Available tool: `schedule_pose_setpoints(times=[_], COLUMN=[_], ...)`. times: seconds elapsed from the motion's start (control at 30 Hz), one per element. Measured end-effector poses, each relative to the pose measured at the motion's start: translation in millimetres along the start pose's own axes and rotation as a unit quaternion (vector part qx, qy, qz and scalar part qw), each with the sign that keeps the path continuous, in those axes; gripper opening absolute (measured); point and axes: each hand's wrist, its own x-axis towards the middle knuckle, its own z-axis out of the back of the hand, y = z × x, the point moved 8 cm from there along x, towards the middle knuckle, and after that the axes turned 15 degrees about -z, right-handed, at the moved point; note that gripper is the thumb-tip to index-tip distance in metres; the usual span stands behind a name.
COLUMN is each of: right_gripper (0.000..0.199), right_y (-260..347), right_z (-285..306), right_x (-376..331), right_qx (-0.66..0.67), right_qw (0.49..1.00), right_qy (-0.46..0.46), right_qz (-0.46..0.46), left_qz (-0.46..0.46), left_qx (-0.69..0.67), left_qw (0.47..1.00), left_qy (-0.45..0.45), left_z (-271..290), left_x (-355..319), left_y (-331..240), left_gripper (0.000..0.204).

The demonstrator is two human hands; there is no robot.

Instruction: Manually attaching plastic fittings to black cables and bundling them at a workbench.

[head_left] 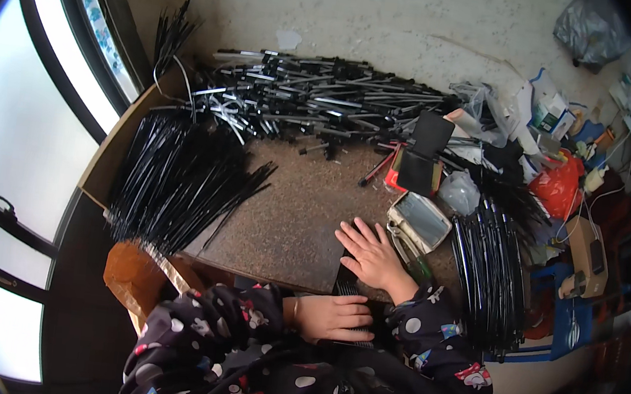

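My right hand [376, 262] lies palm down near the front edge of the brown speckled table [283, 209], fingers spread, holding nothing. Just right of it is a hand tool with green handles [411, 255], perhaps pliers, next to an open pale rectangular box [422, 220]. Closer to my body, below the table edge, my left hand [331, 318] rests with its fingers stretched over a dark ribbed thing [355, 343]. That thing is mostly covered by the hand, and I cannot make out its kind.
Bundles of thin black rods lie at the left [171, 182] and right [488, 273] of the table. A heap of black and silver rods [326, 94] runs along the wall. A black case [421, 162], a red plastic bag [559, 184] and a cardboard box [588, 256] stand to the right.
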Motion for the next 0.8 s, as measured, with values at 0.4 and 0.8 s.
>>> schedule_pose_setpoints(times=[0.4, 0.8], right_gripper=[0.023, 0.009], right_y=[-92.1, -91.9], right_z=[83.3, 99.4], right_x=[5.6, -38.4], right_qx=[0.118, -0.011], right_qw=[0.943, 0.975], right_qy=[-0.022, -0.169], right_qz=[-0.309, -0.147], left_qz=[0.331, 0.344], left_qx=[-0.145, -0.192], left_qw=[0.915, 0.899], left_qy=[-0.181, -0.193], left_z=[83.1, 77.6], left_x=[-20.1, -47.7], left_y=[42.6, 18.7], left_gripper=[0.066, 0.058])
